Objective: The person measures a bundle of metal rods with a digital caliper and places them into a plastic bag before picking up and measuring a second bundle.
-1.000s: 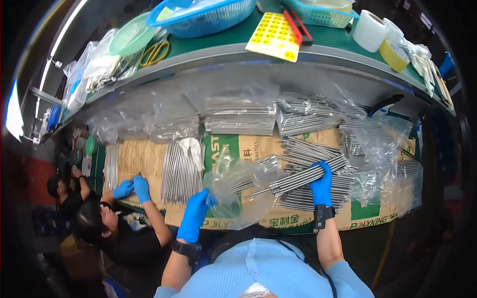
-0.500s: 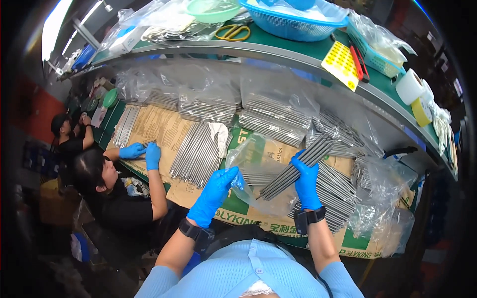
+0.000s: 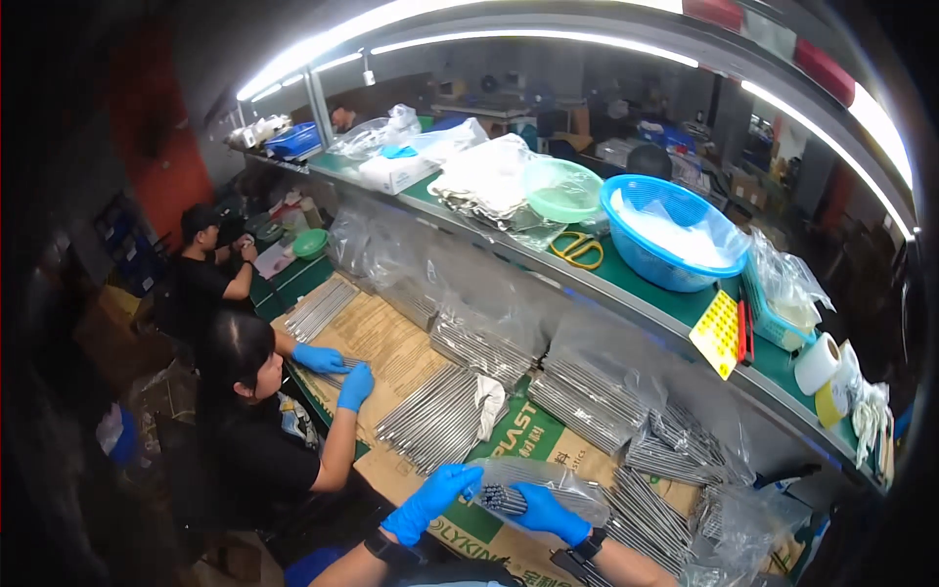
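My left hand (image 3: pixel 440 497), in a blue glove, pinches the edge of a clear plastic bag (image 3: pixel 572 479). Close beside it, my right hand (image 3: pixel 550 516), also gloved in blue, is wrapped round a bundle of thin grey metal rods (image 3: pixel 503 499). The rod ends face my left hand. Film from the bag lies about the bundle; how far the rods sit inside it I cannot tell. Under both hands is brown and green printed paper (image 3: pixel 518 426). A row of loose rods (image 3: pixel 430 416) lies just beyond my left hand, with a white cloth glove (image 3: pixel 489 403) on it.
Bagged rods (image 3: pixel 587 396) line the back of the bench, and more loose rods (image 3: pixel 650 519) lie at right. Above runs a shelf with a blue basket (image 3: pixel 670 254), yellow-handled scissors (image 3: pixel 577 250) and tape rolls (image 3: pixel 820 364). At left, a co-worker's gloved hands (image 3: pixel 337 372) handle rods.
My right hand has brought the rod bundle left and down, close to my left hand and the bag. The view has tilted up, showing more shelf and room.
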`<state>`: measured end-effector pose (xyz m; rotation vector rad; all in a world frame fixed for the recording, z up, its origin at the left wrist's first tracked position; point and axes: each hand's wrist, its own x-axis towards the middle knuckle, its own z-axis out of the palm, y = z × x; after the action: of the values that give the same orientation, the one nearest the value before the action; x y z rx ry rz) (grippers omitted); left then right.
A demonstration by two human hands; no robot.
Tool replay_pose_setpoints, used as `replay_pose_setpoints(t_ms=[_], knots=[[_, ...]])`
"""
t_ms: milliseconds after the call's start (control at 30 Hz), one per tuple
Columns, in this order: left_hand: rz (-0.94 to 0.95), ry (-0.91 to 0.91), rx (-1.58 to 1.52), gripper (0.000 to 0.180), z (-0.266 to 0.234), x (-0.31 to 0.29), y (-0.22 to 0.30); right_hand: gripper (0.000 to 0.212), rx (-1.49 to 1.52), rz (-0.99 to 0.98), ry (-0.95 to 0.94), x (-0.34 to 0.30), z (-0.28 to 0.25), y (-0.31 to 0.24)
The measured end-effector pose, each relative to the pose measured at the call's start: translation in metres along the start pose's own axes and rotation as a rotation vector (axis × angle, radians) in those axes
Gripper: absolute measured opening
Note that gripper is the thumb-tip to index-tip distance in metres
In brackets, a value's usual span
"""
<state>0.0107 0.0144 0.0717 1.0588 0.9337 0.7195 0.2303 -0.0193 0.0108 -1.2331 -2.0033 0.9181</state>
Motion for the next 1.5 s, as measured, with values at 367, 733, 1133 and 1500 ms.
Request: replay_pose_setpoints(t_ms=[367,733,1133,1500], knots=[[-0.032,-0.194,0.101,0.035,0.017,0.025,0.011,0.031,-0.247,0.14,-0.056,0.027,-0.001,0.023],[0.466,-0.078,-0.167,0.038,-0.014,0.04,0.079,0.03,-0.665,0.216,-0.268,0.067,0.025,0.1],[-0.097,0.175,0.901,0.062,-0.029,0.063,-0.086,0.033,-0.534,0.353,-0.528,0.049,0.044,0.089],[0.406,-0.076,0.68,0.032,0.036,0.046,-0.005,0.029,0.395,0.352,-0.221,0.021,0.046,0.157]])
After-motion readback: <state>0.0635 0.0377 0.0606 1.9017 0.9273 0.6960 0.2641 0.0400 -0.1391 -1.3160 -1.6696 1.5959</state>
